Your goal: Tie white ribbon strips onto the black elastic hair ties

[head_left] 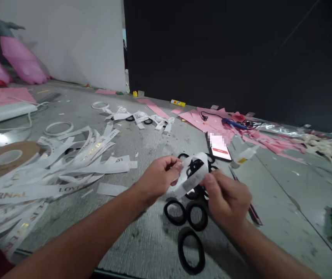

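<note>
A strip of white ribbon [193, 181] is curved into a loop above the table, between my two hands. My left hand [160, 176] is closed, thumb and fingers pinched at the ribbon's left end. My right hand [228, 193] pinches its right side between thumb and bent fingers. Behind and under the ribbon lies a cluster of black hair ties [211, 158]; whether one sits inside the loop I cannot tell. Three more rings lie nearer me: a left hair tie [166, 213], a right hair tie [206, 221] and a front hair tie [180, 252].
Printed white ribbons [75, 190] are heaped at left beside a cardboard reel [28, 151]. Ribbon bows [139, 118] lie farther back. A phone [227, 154], a small bottle [246, 155], tweezers [255, 215] and pink sheets [199, 120] are to the right. A dark panel [227, 50] stands behind.
</note>
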